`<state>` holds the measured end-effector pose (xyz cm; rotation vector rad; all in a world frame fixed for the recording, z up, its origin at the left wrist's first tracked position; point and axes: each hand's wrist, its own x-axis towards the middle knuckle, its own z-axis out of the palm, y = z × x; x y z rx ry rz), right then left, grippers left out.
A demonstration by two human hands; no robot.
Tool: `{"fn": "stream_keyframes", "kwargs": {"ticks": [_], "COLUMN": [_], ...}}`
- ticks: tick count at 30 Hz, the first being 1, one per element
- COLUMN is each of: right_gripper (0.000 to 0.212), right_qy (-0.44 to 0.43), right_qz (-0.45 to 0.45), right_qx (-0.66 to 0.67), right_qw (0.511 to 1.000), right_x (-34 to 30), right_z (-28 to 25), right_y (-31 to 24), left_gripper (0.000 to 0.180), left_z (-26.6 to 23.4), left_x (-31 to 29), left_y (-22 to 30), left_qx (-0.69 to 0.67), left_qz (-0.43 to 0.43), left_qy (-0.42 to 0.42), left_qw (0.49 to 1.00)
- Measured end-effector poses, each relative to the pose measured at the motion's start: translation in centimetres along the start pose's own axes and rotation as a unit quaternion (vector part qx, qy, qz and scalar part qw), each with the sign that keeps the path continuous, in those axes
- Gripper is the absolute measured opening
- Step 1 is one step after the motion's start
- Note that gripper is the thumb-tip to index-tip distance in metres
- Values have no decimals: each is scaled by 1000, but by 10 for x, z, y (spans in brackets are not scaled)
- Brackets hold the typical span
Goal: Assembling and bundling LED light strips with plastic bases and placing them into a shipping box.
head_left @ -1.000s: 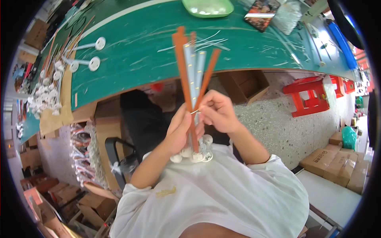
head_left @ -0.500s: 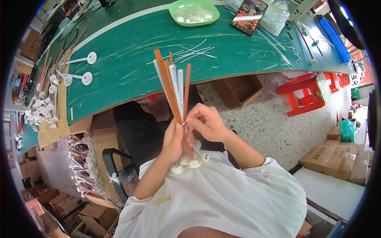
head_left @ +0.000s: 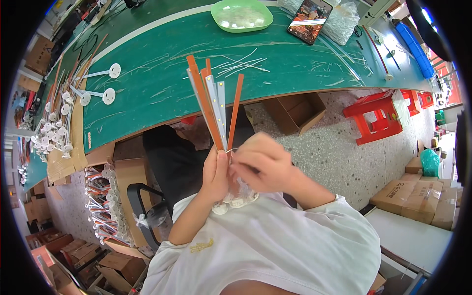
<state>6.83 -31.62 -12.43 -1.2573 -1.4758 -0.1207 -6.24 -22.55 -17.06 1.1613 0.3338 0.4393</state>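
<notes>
A bundle of narrow LED strips (head_left: 208,110), some orange-brown and some pale with small yellow chips, stands upright in front of my chest. My left hand (head_left: 214,176) is closed round its lower part. Round white end discs (head_left: 237,202) hang below that hand, near my shirt. A thin white tie (head_left: 232,150) loops at the bundle just above the left thumb. My right hand (head_left: 264,164), smeared by motion, has its fingers curled together at the tie's end; the fingertips are partly hidden.
Loose white ties (head_left: 243,65) lie on the green table (head_left: 162,73). Behind them are a light green bowl (head_left: 268,19) and a phone (head_left: 309,22). More disc-ended strips (head_left: 108,96) lie left, beside a heap on cardboard. A packed box (head_left: 109,206) stands lower left; a red stool (head_left: 376,120) stands right.
My right hand has turned and shifted slightly right and down, the tie's end drawn with it. The strips' tops have spread a little; the left hand stays nearly in place.
</notes>
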Motion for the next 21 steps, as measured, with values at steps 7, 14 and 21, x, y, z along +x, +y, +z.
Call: {"fn": "stream_keyframes", "kwargs": {"ticks": [7, 14, 21], "right_gripper": [26, 24, 25], "right_qy": [-73, -112, -219], "right_qz": [-30, -114, -75], "right_qx": [5, -51, -195], "right_qw": [997, 986, 953], "right_x": [2, 19, 12], "right_z": [-9, -24, -23], "right_y": [21, 23, 7], "left_gripper": [35, 36, 24], "left_z": [-2, -3, -13], "left_x": [3, 6, 12], "left_y": [7, 21, 30], "left_qx": [-43, 31, 316], "left_qz": [7, -7, 70], "left_qy": [-71, -88, -88], "left_qw": [997, 996, 942]}}
